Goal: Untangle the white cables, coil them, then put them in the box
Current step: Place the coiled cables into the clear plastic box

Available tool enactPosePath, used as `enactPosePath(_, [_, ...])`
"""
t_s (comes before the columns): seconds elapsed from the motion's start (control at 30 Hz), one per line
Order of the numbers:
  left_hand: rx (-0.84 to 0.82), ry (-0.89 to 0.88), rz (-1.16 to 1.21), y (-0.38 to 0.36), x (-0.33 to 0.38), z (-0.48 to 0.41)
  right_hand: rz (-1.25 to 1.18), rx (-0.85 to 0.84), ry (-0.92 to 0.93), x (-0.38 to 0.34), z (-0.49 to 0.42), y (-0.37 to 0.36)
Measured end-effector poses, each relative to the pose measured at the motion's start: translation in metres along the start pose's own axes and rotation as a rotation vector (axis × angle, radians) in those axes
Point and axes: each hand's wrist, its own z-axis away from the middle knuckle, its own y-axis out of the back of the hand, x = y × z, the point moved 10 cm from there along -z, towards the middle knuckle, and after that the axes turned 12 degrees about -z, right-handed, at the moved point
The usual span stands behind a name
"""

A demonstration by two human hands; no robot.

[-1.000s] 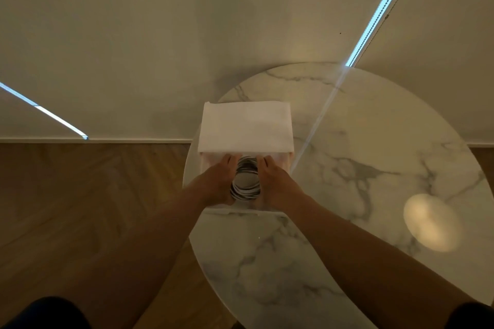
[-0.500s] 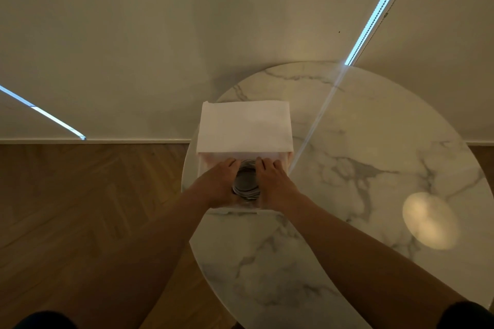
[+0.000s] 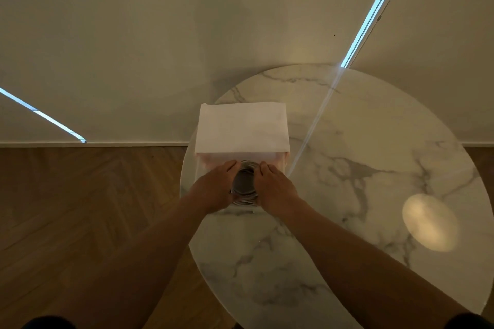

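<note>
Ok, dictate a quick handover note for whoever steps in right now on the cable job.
Left hand and right hand both grip the cable coil from either side.
The coil sits in the mouth of the box, lid up, on the table.
Done: cables untangled and coiled.
Left: seat the coil and let go; whether it touches the bottom is unclear.

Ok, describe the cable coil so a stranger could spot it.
On the round marble table, at its left edge, sits a box with a raised white lid. Below the lid, between left hand and right hand, is the coil: stacked pale loops round a dark centre.
</note>
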Motion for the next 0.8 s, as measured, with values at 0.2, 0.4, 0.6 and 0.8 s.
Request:
enactPosePath(0.2, [0.040, 0.036, 0.058, 0.016, 0.005, 0.010, -0.150, 0.100, 0.067, -0.005, 0.012, 0.017])
enactPosePath(0.4, [0.352, 0.057, 0.215, 0.055, -0.014, 0.061, -0.450, 0.310, 0.102, 0.020, 0.065, 0.044])
enactPosePath(0.6, [0.208, 0.246, 0.363, 0.019, -0.078, 0.092, -0.568, 0.174, -0.021, 0.061, 0.080, 0.008])
enactPosePath(0.8, [0.018, 0.264, 0.300, -0.012, -0.092, 0.081, -0.498, 0.031, -0.152, 0.090, 0.051, -0.022])
